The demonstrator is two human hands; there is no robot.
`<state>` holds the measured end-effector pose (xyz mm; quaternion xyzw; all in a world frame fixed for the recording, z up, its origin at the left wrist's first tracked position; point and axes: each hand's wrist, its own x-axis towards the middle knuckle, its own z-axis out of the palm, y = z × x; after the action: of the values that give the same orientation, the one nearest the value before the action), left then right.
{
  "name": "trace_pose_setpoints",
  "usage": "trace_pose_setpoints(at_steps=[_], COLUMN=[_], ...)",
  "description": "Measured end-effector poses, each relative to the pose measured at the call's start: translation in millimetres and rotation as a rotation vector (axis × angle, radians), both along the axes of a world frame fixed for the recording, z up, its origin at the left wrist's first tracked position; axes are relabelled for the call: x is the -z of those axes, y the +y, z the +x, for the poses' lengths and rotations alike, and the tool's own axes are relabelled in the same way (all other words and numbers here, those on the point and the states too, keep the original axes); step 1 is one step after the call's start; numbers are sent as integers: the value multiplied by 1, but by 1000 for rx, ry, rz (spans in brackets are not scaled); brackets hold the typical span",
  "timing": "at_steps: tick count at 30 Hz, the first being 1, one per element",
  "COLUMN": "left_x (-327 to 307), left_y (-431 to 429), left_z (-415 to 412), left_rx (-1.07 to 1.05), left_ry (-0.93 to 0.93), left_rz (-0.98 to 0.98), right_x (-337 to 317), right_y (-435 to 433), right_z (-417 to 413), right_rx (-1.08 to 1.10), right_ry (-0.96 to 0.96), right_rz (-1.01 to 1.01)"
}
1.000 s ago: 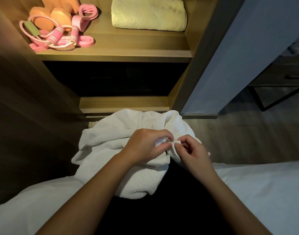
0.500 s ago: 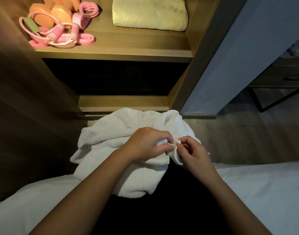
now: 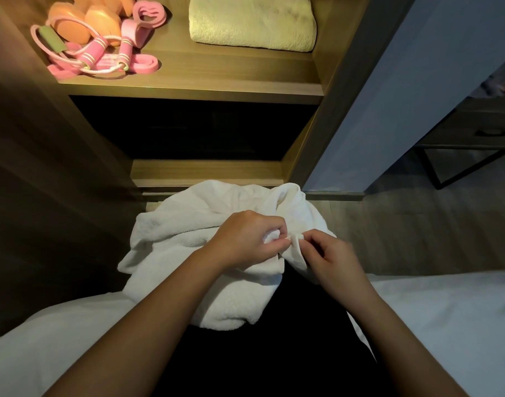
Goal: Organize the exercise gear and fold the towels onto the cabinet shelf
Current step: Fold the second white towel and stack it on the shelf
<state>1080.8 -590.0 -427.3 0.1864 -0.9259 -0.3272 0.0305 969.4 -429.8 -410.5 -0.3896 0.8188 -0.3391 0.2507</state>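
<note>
A crumpled white towel (image 3: 188,253) lies bunched on my lap, in front of the open cabinet. My left hand (image 3: 245,239) grips a fold of it, fingers curled. Right beside it, my right hand (image 3: 328,256) pinches a neighbouring edge of the same towel; the two hands nearly touch. Up on the lit cabinet shelf (image 3: 217,78), a folded pale yellow towel (image 3: 254,24) lies at the right. At the shelf's left sit orange dumbbells (image 3: 82,21), a pink jump rope (image 3: 102,55) and pink resistance bands (image 3: 148,15) in a heap.
Below the lit shelf is a dark compartment (image 3: 194,130). A white bed sheet (image 3: 446,325) spreads at both sides of my lap. The cabinet's grey-blue door (image 3: 403,96) stands open at the right, with a dark side table (image 3: 480,133) on a wooden floor beyond it.
Both hands keep their hold on the towel and have barely shifted. The view has tilted slightly, so the shelf sits a little differently in frame.
</note>
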Motion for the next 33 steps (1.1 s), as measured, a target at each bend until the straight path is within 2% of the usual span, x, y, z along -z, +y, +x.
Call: trace_pose_setpoints(at_steps=[9,14,19,24,28,31,33], left_x=[1,2,2,-2,12,-13,-53], left_y=[1,-2,-2,-32,-57,-76,-110], left_z=[3,3,2,23,56,55,47], left_rx=[-43,-27,-47,-187,-244,-381,-532], left_ry=[64,110,110,180,24,135,270], left_rz=[26,48,41,194,126,118,36], right_x=[-13,-19,-18,-17,-6,-13,-38], right_y=[-3,-4,-20,-29,-29,-46,-66], right_z=[4,-7,-17,-46,-60,-69,-94], right_rx=[-76,-30,-117,-1,-14,-37,47], right_ry=[98,15,56,46,-2,56,124], right_rz=[71,-26,77,21,106,71,-17])
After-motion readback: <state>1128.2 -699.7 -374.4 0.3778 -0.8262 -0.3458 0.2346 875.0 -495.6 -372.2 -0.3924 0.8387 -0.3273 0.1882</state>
